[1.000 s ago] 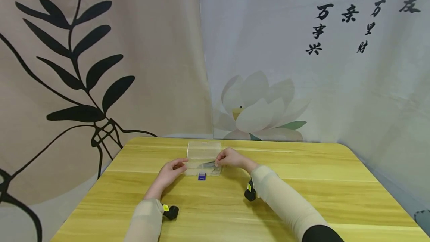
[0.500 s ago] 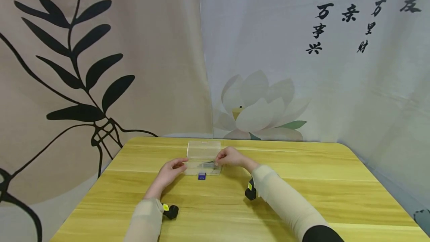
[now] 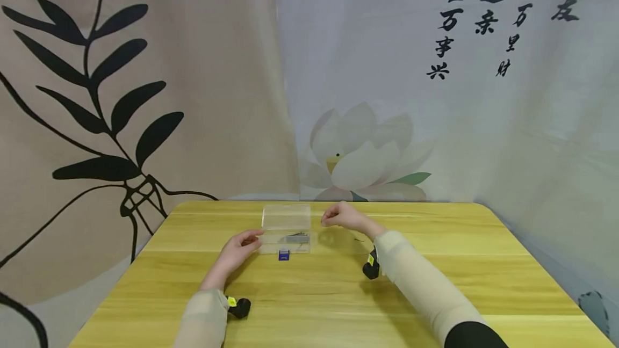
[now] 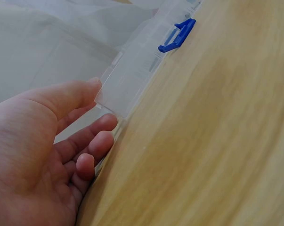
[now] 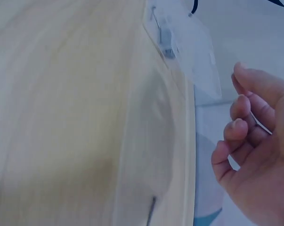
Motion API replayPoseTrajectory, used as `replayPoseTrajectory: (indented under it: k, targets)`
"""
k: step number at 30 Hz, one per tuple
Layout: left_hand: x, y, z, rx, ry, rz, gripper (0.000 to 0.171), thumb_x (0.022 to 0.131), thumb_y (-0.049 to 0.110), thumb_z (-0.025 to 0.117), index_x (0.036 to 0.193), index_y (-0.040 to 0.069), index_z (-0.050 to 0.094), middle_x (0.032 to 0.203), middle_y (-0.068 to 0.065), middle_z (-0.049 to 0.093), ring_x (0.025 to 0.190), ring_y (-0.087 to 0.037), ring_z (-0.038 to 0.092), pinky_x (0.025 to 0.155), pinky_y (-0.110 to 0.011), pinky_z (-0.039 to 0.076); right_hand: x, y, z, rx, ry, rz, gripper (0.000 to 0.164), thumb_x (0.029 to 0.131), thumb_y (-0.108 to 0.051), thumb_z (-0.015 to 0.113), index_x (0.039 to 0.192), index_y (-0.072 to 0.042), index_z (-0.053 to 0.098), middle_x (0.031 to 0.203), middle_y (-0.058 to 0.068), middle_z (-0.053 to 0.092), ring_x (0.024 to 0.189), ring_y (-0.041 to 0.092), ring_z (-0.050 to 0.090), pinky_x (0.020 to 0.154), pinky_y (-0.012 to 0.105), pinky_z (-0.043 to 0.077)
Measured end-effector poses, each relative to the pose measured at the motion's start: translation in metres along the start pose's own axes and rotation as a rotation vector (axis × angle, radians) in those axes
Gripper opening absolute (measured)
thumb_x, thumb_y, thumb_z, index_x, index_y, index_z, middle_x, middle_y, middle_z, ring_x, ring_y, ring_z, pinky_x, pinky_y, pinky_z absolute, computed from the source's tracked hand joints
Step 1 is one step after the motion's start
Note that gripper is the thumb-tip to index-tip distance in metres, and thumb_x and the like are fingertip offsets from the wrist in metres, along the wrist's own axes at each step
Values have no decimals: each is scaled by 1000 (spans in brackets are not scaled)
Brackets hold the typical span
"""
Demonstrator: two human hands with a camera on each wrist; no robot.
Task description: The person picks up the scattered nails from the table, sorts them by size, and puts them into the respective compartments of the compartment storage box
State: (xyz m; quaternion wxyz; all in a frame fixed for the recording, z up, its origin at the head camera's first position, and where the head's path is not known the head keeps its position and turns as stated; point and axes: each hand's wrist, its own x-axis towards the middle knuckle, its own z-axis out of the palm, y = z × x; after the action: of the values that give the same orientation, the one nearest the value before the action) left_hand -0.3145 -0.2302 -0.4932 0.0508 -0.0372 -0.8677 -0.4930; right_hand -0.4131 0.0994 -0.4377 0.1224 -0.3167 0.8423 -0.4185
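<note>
A clear plastic compartment box (image 3: pixel 271 248) lies on the table with its lid (image 3: pixel 286 216) raised at the back and a blue latch (image 3: pixel 283 255) at the front. Inside it, to the right, are small dark and grey thin pieces (image 3: pixel 297 237). My left hand (image 3: pixel 237 254) holds the box by its left end, thumb tip at the edge in the left wrist view. To the right of the box, my right hand (image 3: pixel 345 216) hovers with loosely curled fingers, and nothing shows between them. One thin dark piece (image 5: pixel 151 210) lies on the table below the right hand.
The wooden table (image 3: pixel 300 305) reaches back to a curtain (image 3: pixel 232 95) printed with leaves, a flower and writing. Wrist-worn black cameras (image 3: pixel 240 308) hang beside both forearms, over the table.
My right hand has left the box and moved to the right. The thin dark piece on the table now shows. My left hand stays at the box, and the head view has shifted slightly.
</note>
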Motion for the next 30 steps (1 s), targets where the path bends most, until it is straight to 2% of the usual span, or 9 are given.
replayPoseTrajectory:
  k: [1, 6, 13, 21, 26, 30]
  targets:
    - [0, -1, 0, 3, -1, 0, 35, 96, 19, 63, 129, 9, 63, 112, -7, 63, 100, -21, 56, 87, -41, 44, -4, -3, -3, 4, 6, -1, 19, 94, -15, 64, 101, 1, 71, 96, 3, 69, 82, 23, 55, 68, 30, 41]
    - [0, -3, 1, 11, 1, -6, 34, 96, 18, 63, 129, 8, 63, 110, -7, 63, 98, -21, 56, 86, -40, 44, -14, 13, -15, 0, 43, 5, 20, 94, -14, 64, 102, 4, 70, 99, 6, 69, 78, 15, 51, 69, 31, 40]
    - [2, -2, 0, 0, 4, -7, 34, 96, 19, 63, 129, 9, 63, 110, -7, 63, 98, -20, 56, 85, -39, 44, -28, 35, -27, 27, 61, 54, 17, 93, -11, 65, 99, 4, 70, 95, 6, 69, 84, 17, 59, 77, 34, 47]
    - [0, -3, -1, 5, 0, -14, 36, 96, 21, 63, 130, 10, 62, 112, -7, 62, 99, -21, 56, 86, -39, 44, -47, 56, -33, 27, 53, 85, 14, 89, -5, 68, 95, 8, 70, 88, 9, 70, 69, 12, 50, 64, 27, 43]
    - [-1, -3, -1, 0, 2, -9, 35, 96, 20, 63, 129, 9, 63, 110, -8, 62, 97, -21, 55, 83, -37, 44, -54, 64, -35, -8, 63, 116, 13, 86, -7, 71, 93, 3, 72, 83, 4, 69, 66, 10, 49, 61, 26, 42]
    - [-1, -1, -1, -9, -3, -4, 35, 96, 19, 63, 129, 8, 63, 110, -8, 62, 96, -21, 55, 82, -37, 44, -58, 67, -36, -55, 41, 150, 11, 86, -9, 73, 92, -1, 73, 86, 1, 69, 72, 12, 51, 67, 28, 43]
